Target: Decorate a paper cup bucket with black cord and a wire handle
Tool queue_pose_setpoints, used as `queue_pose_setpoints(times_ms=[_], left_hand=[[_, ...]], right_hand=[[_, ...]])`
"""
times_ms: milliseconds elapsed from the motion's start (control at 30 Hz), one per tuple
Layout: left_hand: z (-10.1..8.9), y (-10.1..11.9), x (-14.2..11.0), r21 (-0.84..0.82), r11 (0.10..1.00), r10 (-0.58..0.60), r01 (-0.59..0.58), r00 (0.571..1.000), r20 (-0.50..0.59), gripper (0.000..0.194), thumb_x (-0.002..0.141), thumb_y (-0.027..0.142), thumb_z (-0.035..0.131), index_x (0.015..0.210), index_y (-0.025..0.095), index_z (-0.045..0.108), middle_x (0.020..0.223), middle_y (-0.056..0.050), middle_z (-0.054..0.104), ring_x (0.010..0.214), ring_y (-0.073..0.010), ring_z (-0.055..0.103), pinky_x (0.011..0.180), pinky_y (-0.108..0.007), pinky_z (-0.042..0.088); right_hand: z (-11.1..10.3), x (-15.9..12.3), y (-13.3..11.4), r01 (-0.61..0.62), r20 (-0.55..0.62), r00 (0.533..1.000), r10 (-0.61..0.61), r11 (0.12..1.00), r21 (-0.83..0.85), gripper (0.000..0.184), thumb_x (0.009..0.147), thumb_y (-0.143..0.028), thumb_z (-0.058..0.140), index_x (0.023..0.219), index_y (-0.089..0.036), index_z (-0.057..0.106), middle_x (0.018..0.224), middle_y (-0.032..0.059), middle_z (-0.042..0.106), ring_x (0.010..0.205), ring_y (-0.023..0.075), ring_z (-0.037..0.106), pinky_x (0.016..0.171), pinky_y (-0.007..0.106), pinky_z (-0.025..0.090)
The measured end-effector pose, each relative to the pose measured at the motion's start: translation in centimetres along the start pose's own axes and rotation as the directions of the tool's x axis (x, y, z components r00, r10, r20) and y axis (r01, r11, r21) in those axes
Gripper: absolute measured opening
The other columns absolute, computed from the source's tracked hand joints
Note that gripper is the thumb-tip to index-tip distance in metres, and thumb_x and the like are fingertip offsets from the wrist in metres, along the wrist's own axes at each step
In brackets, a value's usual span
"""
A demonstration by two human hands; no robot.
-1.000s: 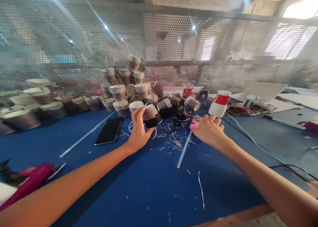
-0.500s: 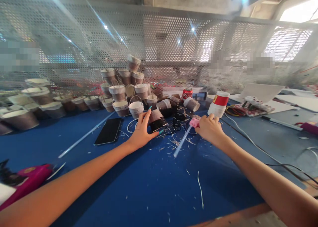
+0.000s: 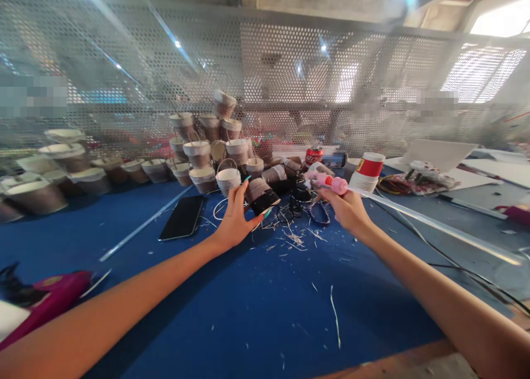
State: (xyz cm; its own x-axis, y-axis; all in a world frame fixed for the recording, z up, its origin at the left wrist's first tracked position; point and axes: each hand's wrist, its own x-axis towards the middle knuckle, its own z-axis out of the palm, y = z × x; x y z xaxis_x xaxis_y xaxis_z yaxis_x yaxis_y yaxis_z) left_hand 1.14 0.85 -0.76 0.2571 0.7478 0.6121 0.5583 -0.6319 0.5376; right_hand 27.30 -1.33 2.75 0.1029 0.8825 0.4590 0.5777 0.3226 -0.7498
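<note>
My left hand grips a small paper cup, thumb below and fingers above. The cup is tilted, with a brown-grey wrap and a black band at its lower end. My right hand is closed around a pink hot glue gun held above the table. From the gun's back end a long clear glue stick reaches out to the right over my forearm. Between the hands lie a tangle of black cord and pale fibre scraps. Part of the gun's handle is hidden by my fingers.
Small wrapped buckets are stacked at the back left. A phone and another glue stick lie left. A red can and stacked paper cups stand behind. A magenta tool lies front left; cables run right.
My right hand has lifted the pink glue gun and turned it, so the glue stick swings from pointing toward me to pointing right. My left hand has shifted slightly right with the tilted cup.
</note>
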Motion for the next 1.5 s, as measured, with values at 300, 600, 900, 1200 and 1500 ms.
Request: queue_pose_setpoints(times_ms=[300, 600, 900, 1200, 1500], left_hand=[[0.3, -0.1, -0.2, -0.024, 1.0, -0.007, 0.003, 0.986, -0.168, 0.08, 0.071, 0.034, 0.069, 0.135, 0.026, 0.021, 0.122, -0.012, 0.031, 0.101, -0.0227, 0.052, 0.081, -0.043, 0.054], [0.2, 0.2, -0.1, -0.019, 1.0, 0.009, -0.012, 0.984, -0.176, 0.081, 0.069, 0.033, 0.07, 0.134, 0.024, 0.023, 0.12, -0.011, 0.033, 0.099, -0.0217, 0.052, 0.081, -0.042, 0.054], [0.3, 0.1, -0.1, -0.037, 0.999, 0.019, -0.027, 0.981, -0.193, 0.081, 0.068, 0.035, 0.07, 0.134, 0.024, 0.024, 0.12, -0.011, 0.033, 0.1, -0.0225, 0.053, 0.081, -0.043, 0.054], [0.3, 0.0, -0.2, -0.084, 0.996, -0.005, -0.01, 0.982, -0.186, 0.081, 0.069, 0.034, 0.07, 0.134, 0.026, 0.023, 0.121, -0.011, 0.03, 0.103, -0.0228, 0.05, 0.084, -0.044, 0.053], [0.2, 0.1, -0.2, -0.099, 0.995, -0.02, 0.003, 0.985, -0.173, 0.08, 0.07, 0.034, 0.069, 0.134, 0.026, 0.022, 0.122, -0.011, 0.028, 0.103, -0.0225, 0.05, 0.085, -0.044, 0.053]], right_hand=[[1.5, -2.3, -1.4, -0.242, 0.358, 0.932, 0.056, 0.831, 0.502, 0.026, 0.06, -0.04, 0.06, 0.061, -0.014, 0.064, 0.051, 0.0038, 0.061, 0.036, 0.0092, 0.045, 0.034, 0.022, 0.03], [1.6, -2.8, -1.8, -0.251, 0.392, 0.92, 0.02, 0.798, 0.548, 0.024, 0.058, -0.038, 0.062, 0.058, -0.014, 0.062, 0.034, -0.0033, 0.046, 0.029, 0.0061, 0.034, 0.029, 0.02, 0.029], [1.5, -2.8, -1.9, -0.273, 0.396, 0.917, 0.053, 0.808, 0.523, 0.026, 0.059, -0.039, 0.06, 0.066, -0.014, 0.064, 0.044, 0.0013, 0.058, 0.029, 0.0052, 0.035, 0.028, 0.019, 0.026], [1.2, -2.6, -2.5, -0.323, 0.37, 0.919, 0.138, 0.801, 0.504, 0.03, 0.055, -0.04, 0.057, 0.067, -0.013, 0.062, 0.041, -0.0002, 0.055, 0.027, 0.0076, 0.039, 0.027, 0.02, 0.025], [1.2, -2.3, -2.1, -0.285, 0.309, 0.94, 0.142, 0.825, 0.489, 0.029, 0.057, -0.04, 0.057, 0.065, -0.013, 0.063, 0.042, 0.0001, 0.053, 0.028, 0.0082, 0.04, 0.027, 0.021, 0.029]])
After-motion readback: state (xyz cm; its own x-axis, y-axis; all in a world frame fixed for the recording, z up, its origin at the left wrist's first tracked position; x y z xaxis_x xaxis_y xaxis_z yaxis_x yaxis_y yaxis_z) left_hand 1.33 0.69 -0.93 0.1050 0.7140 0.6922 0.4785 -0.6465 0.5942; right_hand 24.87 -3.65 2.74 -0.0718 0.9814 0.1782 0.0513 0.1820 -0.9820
